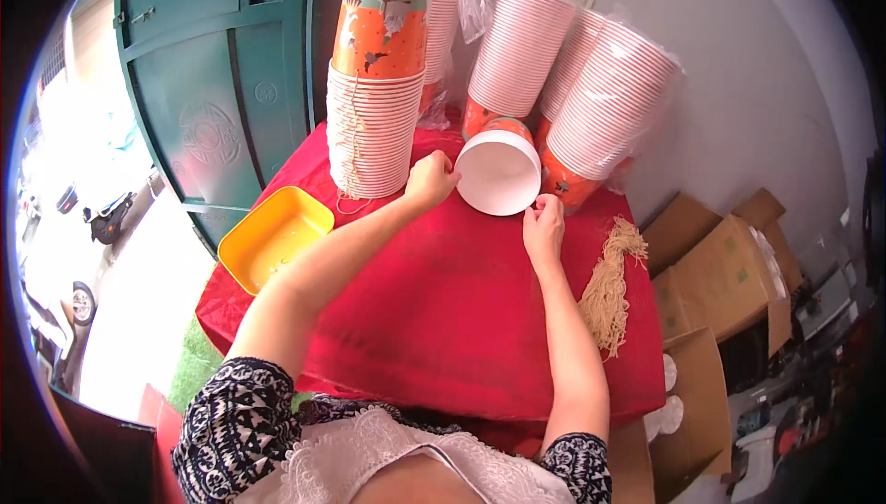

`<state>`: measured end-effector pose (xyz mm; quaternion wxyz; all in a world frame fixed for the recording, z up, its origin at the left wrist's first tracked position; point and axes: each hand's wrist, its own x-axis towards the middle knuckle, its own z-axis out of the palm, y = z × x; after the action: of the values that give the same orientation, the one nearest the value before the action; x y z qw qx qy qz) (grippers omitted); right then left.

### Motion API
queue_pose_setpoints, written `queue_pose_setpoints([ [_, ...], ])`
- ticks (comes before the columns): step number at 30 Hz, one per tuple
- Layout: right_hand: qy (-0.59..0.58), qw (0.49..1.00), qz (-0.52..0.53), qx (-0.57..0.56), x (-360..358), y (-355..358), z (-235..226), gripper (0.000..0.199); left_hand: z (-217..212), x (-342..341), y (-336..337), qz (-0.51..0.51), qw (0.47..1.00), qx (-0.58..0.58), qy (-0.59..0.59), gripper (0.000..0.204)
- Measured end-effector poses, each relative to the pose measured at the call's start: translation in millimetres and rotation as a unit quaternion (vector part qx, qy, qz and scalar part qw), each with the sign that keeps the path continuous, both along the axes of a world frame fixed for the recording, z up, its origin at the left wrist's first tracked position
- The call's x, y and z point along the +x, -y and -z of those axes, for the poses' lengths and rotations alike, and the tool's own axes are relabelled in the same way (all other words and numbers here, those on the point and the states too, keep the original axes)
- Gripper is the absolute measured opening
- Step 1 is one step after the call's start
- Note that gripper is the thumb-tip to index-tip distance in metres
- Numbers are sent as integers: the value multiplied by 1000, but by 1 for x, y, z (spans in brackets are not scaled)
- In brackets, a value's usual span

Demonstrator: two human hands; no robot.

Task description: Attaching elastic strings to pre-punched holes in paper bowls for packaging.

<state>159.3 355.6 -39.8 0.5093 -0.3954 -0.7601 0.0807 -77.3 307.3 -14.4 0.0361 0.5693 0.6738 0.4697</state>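
White paper lines the open tub [498, 181], held tilted on its side between two bare hands, its mouth toward the wearer. Thumb and forefinger of the left hand [431, 180] pinch at the left of the rim, the other fingers curled in; those of the right hand [544, 220] pinch at the rim's lower right. Whether a strand is also caught between the fingertips is too small to tell.

Steadying this single tub by its rim appears to be the step in hand; the next move seems to call for a light, even grip on both sides, so that the paper wall keeps its round.

Just beyond the left hand rises a tall nested stack [369, 135], topped by an upturned orange tub [380, 38], with pale cords [356, 121] draped down its side. A yellow tray [327, 211] sits near the left forearm; a bundle of cream strings [606, 292] lies right of the right forearm. Behind stand plastic-wrapped stacks [521, 42], all on a red tablecloth [434, 310]. Farther out are a green metal door [185, 107], left, and cardboard boxes [715, 278], right.
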Motion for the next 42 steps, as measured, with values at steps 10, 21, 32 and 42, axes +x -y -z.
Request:
queue_pose_setpoints([
  [10,-66,990,106,65,-14,-38,16,24,44,29,-41,-117,978,73,155,22],
  [21,-34,990,135,12,-8,-39,16,13,40,40,-41,-94,980,129,115,9],
  [32,67,993,77,-53,33,14,4,24,18,35,33,259,892,21,371,50],
  [42,-225,846,-255,-411,22,99,-4,29,8,35,116,224,959,119,124,81],
])
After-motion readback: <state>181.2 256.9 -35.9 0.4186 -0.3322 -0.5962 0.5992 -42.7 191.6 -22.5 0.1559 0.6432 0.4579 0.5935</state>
